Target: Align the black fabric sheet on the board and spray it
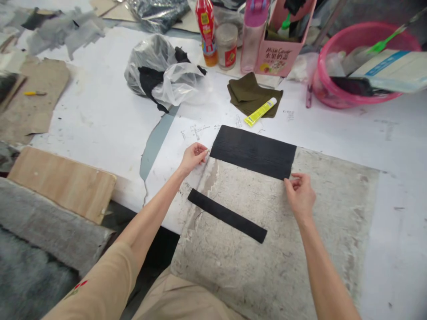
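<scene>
A wide black rectangle of fabric or leather [253, 151] lies flat across the upper part of a worn grey board [333, 213]. My right hand [301, 195] pinches its near right corner between thumb and fingers. At its left end, my left hand [195, 158] has thumb and fingertips pressed together right beside the corner; whether anything is between them is too small to tell. Closer to me on the same board, a narrow black strip [228, 215] lies slanted, touched by neither hand.
Beyond the board sit dark green fabric pieces [245, 89] with a yellow tube [262, 111] on them. Farther back stand a plastic bag [150, 66], a red bottle [206, 31], a glass jar [227, 44], a pink box [280, 55] and a pink basin [320, 84]. A wooden board [63, 180] lies left.
</scene>
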Available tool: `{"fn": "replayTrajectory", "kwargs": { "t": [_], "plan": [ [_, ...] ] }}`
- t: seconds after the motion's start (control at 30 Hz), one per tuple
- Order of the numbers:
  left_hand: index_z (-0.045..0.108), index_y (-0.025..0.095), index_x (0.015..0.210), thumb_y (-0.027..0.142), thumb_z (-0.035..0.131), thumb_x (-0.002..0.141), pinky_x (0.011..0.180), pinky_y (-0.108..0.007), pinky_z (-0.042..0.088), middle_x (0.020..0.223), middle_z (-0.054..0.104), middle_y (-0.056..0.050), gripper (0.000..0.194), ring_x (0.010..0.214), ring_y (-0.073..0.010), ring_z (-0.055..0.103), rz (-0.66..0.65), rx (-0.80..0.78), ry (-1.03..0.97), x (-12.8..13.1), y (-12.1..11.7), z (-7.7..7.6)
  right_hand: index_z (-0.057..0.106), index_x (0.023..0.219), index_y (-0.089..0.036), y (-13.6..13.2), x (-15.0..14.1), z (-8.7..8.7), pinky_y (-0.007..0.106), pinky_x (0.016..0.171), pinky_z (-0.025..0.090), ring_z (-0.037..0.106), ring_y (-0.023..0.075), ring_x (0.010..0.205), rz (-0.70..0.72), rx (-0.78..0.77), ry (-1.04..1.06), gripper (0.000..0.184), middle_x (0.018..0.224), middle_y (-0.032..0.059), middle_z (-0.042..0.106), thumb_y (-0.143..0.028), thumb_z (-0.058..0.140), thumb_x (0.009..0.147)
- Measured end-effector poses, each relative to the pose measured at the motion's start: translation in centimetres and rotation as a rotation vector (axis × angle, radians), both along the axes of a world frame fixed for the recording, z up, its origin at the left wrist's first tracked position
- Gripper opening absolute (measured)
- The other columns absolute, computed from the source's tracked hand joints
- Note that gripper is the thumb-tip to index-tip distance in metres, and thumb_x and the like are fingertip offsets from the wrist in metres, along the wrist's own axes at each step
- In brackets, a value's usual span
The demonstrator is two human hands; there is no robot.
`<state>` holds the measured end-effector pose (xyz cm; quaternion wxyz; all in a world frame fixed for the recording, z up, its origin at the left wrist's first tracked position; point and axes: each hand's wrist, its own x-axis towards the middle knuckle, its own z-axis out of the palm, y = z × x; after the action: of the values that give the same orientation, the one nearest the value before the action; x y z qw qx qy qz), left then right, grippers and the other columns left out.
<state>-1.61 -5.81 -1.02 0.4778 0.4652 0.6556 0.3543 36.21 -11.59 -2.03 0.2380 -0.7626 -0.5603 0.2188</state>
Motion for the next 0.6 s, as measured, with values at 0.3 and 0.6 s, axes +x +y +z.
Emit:
{"fn": "replayTrajectory", "kwargs": {
  "t": [0.3, 0.6],
  "plan": [
    [0.062, 0.02, 0.092, 0.035, 0.076, 0.075, 0.071, -0.029, 0.04, 0.091, 0.061, -0.003, 0.027, 0.084, -0.0194, 0.056, -0.811, 0.063, 0.563, -3.0, -10.2, 4.1, 0.06, 0.101, -0.02, -7.4, -4.2, 2.2, 0.038, 0.084, 0.045, 0.056, 0.0238, 0.095, 0.279, 0.12, -0.052, 0.023, 0.1, 0.0091, 0.062, -0.037, 0.048, 0.092],
    [0.058, 0.018, 0.077, 0.021, 0.065, 0.082, 0.075, -0.031, 0.038, 0.086, 0.058, -0.005, 0.01, 0.089, -0.0213, 0.052, -0.851, 0.172, 0.632, -2.2, -11.2, 4.0, 0.062, 0.102, -0.021, -10.0, -13.5, 3.2, 0.038, 0.077, 0.043, 0.054, 0.0258, 0.091, 0.683, -0.055, -0.023, 0.016, 0.097, 0.0086, 0.062, -0.031, 0.054, 0.092]
  ]
}}
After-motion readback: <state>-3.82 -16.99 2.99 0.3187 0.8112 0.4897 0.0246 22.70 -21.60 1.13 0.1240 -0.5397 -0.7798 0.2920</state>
